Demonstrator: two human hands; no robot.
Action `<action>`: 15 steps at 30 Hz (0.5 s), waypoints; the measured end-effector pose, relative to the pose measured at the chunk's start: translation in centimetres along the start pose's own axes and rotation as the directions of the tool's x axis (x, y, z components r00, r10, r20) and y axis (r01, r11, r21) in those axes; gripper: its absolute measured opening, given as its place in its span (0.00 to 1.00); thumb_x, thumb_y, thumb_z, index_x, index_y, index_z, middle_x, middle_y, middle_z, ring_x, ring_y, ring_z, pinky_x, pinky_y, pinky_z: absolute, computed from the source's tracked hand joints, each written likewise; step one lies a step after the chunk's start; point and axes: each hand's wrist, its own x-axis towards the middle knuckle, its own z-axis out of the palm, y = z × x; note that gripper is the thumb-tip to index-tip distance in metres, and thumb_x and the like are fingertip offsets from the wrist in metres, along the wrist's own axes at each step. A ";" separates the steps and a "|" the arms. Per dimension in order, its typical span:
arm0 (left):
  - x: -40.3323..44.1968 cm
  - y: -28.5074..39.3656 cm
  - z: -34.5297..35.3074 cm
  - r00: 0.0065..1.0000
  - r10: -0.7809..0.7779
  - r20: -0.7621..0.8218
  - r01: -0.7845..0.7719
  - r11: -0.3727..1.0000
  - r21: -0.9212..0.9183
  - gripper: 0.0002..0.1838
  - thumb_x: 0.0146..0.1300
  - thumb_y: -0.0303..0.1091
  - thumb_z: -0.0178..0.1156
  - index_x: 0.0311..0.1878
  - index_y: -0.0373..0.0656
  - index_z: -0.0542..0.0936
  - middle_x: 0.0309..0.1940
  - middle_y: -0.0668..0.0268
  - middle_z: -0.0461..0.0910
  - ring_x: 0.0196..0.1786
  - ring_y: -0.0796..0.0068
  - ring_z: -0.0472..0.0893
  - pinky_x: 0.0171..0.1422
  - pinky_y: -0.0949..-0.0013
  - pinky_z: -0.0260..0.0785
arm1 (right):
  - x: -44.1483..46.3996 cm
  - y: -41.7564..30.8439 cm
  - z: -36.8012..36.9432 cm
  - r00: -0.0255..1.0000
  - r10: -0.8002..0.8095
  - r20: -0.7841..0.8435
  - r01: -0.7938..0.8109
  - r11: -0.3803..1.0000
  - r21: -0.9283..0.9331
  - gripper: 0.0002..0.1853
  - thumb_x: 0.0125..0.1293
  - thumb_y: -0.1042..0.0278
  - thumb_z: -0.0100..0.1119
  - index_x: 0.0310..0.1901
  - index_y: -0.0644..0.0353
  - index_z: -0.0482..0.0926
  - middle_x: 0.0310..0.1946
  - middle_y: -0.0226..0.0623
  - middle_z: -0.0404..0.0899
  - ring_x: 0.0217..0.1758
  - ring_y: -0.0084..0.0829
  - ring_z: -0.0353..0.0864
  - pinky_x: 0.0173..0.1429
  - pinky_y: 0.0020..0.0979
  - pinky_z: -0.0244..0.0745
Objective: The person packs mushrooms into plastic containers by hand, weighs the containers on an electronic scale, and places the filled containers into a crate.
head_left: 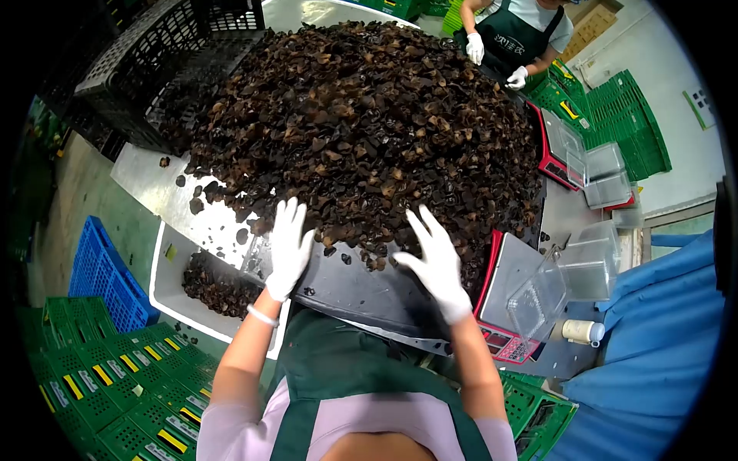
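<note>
A broad heap of dark brown, wood-ear-like mushrooms covers most of the metal table. At the heap's near left edge is my left hand, white-gloved, fingers stretched forward with the thumb apart. My right hand, gloved too, reaches the near right edge with its fingers spread. Neither hand grips anything; whether the fingertips touch the mushrooms I cannot tell. Between them lies a bare dark surface with a few loose pieces along the heap's edge. A white bin partly filled with mushrooms stands beside my left forearm.
Right of my hand sits a red scale with a clear plastic container. Beyond are stacked clear boxes, a bottle and another red scale. A black crate stands back left. A gloved co-worker is opposite.
</note>
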 end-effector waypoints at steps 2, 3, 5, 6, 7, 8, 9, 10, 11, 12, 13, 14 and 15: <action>1.9 1.6 1.1 0.997 0.063 0.047 -0.067 0.995 0.071 0.34 0.58 0.34 0.64 0.68 0.39 0.65 0.72 0.51 0.58 0.75 0.46 0.53 0.76 0.51 0.48 | 4.6 0.0 4.1 0.995 -0.092 -0.031 0.080 0.959 -0.271 0.52 0.44 0.40 0.69 0.72 0.40 0.58 0.74 0.50 0.48 0.72 0.54 0.56 0.68 0.46 0.63; 2.4 2.2 1.9 0.994 0.071 0.082 -0.077 0.995 0.069 0.36 0.58 0.38 0.65 0.68 0.39 0.65 0.72 0.51 0.57 0.75 0.45 0.52 0.75 0.47 0.47 | 6.1 -0.2 5.7 0.999 -0.032 -0.010 0.026 0.932 -0.360 0.54 0.41 0.40 0.71 0.73 0.35 0.56 0.75 0.48 0.45 0.73 0.54 0.54 0.64 0.50 0.65; 2.3 3.2 3.1 0.976 0.127 0.175 -0.146 0.984 0.100 0.34 0.59 0.42 0.63 0.67 0.41 0.67 0.71 0.51 0.59 0.74 0.45 0.53 0.75 0.45 0.45 | 6.5 1.2 8.7 0.999 -0.020 0.044 0.037 0.907 -0.420 0.51 0.41 0.41 0.72 0.71 0.36 0.60 0.75 0.46 0.45 0.72 0.52 0.56 0.61 0.49 0.68; 1.8 3.5 3.6 0.957 0.151 0.247 -0.183 0.977 0.113 0.33 0.59 0.43 0.62 0.67 0.42 0.68 0.71 0.52 0.60 0.74 0.45 0.54 0.75 0.44 0.44 | 6.0 1.3 9.3 0.994 -0.028 0.105 0.072 0.895 -0.440 0.50 0.42 0.42 0.72 0.70 0.36 0.62 0.75 0.46 0.46 0.71 0.50 0.58 0.59 0.47 0.69; 1.0 3.8 3.9 0.947 0.185 0.264 -0.216 0.972 0.093 0.31 0.60 0.43 0.61 0.66 0.44 0.69 0.70 0.53 0.61 0.73 0.47 0.56 0.75 0.44 0.44 | 4.8 1.4 9.6 0.987 -0.033 0.158 0.097 0.905 -0.415 0.45 0.44 0.45 0.72 0.67 0.38 0.65 0.74 0.44 0.50 0.67 0.45 0.64 0.57 0.42 0.70; -0.3 3.7 4.1 0.935 0.228 0.272 -0.247 0.968 0.039 0.29 0.59 0.42 0.62 0.64 0.46 0.71 0.69 0.54 0.62 0.72 0.51 0.59 0.75 0.44 0.44 | 3.2 1.7 9.7 0.991 -0.060 0.118 0.099 0.929 -0.357 0.39 0.48 0.51 0.71 0.65 0.41 0.69 0.71 0.41 0.56 0.61 0.40 0.68 0.54 0.38 0.70; -1.4 3.9 3.8 0.922 0.264 0.283 -0.274 0.962 -0.007 0.27 0.59 0.41 0.62 0.63 0.46 0.72 0.69 0.55 0.63 0.72 0.53 0.61 0.75 0.45 0.45 | 1.4 1.9 9.8 0.993 -0.046 0.109 0.082 0.933 -0.351 0.35 0.49 0.54 0.70 0.62 0.42 0.72 0.70 0.40 0.59 0.60 0.39 0.69 0.54 0.37 0.70; -2.3 4.0 3.3 0.908 0.300 0.292 -0.299 0.953 -0.050 0.26 0.59 0.39 0.62 0.62 0.47 0.73 0.69 0.57 0.64 0.71 0.55 0.63 0.75 0.46 0.45 | -0.4 2.2 9.9 0.994 -0.033 0.102 0.066 0.937 -0.344 0.31 0.51 0.57 0.69 0.60 0.44 0.74 0.68 0.39 0.62 0.58 0.39 0.70 0.53 0.36 0.70; -3.2 4.1 2.8 0.886 0.339 0.318 -0.330 0.940 -0.084 0.25 0.59 0.38 0.62 0.60 0.48 0.75 0.68 0.58 0.65 0.70 0.56 0.64 0.75 0.47 0.46 | -2.4 2.7 10.0 0.996 -0.087 0.036 0.094 0.947 -0.308 0.28 0.51 0.59 0.68 0.57 0.45 0.76 0.67 0.38 0.64 0.57 0.38 0.71 0.52 0.35 0.71; -4.0 4.0 2.2 0.861 0.377 0.342 -0.359 0.926 -0.117 0.23 0.59 0.37 0.62 0.59 0.49 0.76 0.67 0.59 0.66 0.69 0.57 0.65 0.75 0.48 0.47 | -4.3 3.2 9.9 0.990 -0.139 -0.031 0.126 0.954 -0.271 0.25 0.52 0.61 0.68 0.54 0.46 0.78 0.65 0.38 0.67 0.56 0.38 0.72 0.52 0.35 0.71; -4.5 3.8 1.4 0.826 0.446 0.343 -0.407 0.895 -0.185 0.21 0.58 0.35 0.62 0.56 0.49 0.78 0.64 0.60 0.70 0.66 0.56 0.69 0.71 0.53 0.57 | -5.9 3.1 9.3 0.992 -0.120 -0.024 0.111 0.963 -0.245 0.23 0.52 0.61 0.68 0.53 0.46 0.79 0.64 0.38 0.68 0.56 0.38 0.73 0.52 0.35 0.71; -4.9 3.4 0.6 0.824 0.449 0.347 -0.406 0.893 -0.192 0.21 0.58 0.35 0.62 0.56 0.49 0.78 0.64 0.60 0.70 0.66 0.56 0.69 0.71 0.53 0.57 | -7.3 2.9 8.6 0.995 -0.097 -0.018 0.091 0.972 -0.218 0.22 0.52 0.62 0.67 0.51 0.46 0.79 0.63 0.38 0.70 0.55 0.38 0.74 0.52 0.36 0.71; -5.3 3.1 -0.2 0.793 0.494 0.356 -0.425 0.868 -0.258 0.20 0.56 0.33 0.63 0.55 0.49 0.79 0.63 0.60 0.72 0.64 0.55 0.70 0.68 0.55 0.61 | -8.4 3.0 8.2 0.997 -0.068 0.030 0.073 0.977 -0.202 0.21 0.52 0.63 0.68 0.50 0.44 0.80 0.62 0.38 0.71 0.55 0.38 0.74 0.52 0.36 0.71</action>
